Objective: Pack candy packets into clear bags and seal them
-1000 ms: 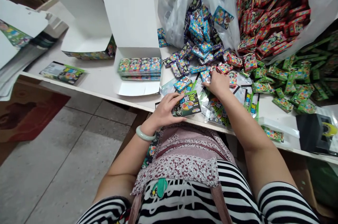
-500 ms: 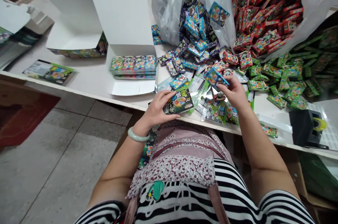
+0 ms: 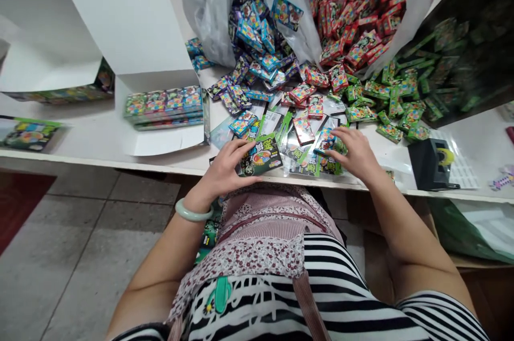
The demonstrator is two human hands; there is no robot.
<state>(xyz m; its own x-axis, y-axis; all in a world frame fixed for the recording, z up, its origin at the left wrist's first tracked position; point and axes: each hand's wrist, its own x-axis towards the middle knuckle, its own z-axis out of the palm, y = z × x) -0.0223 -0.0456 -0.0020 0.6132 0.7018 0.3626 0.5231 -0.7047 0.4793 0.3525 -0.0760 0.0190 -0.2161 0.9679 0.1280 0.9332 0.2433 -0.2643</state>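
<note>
My left hand [image 3: 227,168] grips a black-and-green printed packet [image 3: 263,156] by its left side, near the table's front edge. A small blue box [image 3: 243,122] lies just behind that packet. Thumb and fingers of my right hand [image 3: 353,152] are closed on another small blue box [image 3: 324,141], held low over printed packets in clear plastic [image 3: 302,164]. Close to it on the left lies a red box [image 3: 304,131], its face pale with glare. More small red boxes [image 3: 315,106] are behind.
Plastic bags hold blue and purple boxes [image 3: 249,33] and red boxes [image 3: 357,9]. Green boxes [image 3: 401,89] are heaped at right, near a black tape dispenser [image 3: 431,164]. An open white carton [image 3: 168,140] with rows of small boxes stands left. Another open carton [image 3: 52,70] is further left.
The view has shifted to the right. My right hand has lowered its blue box towards the packets and turned it more upright. My left hand keeps hold of its packet.
</note>
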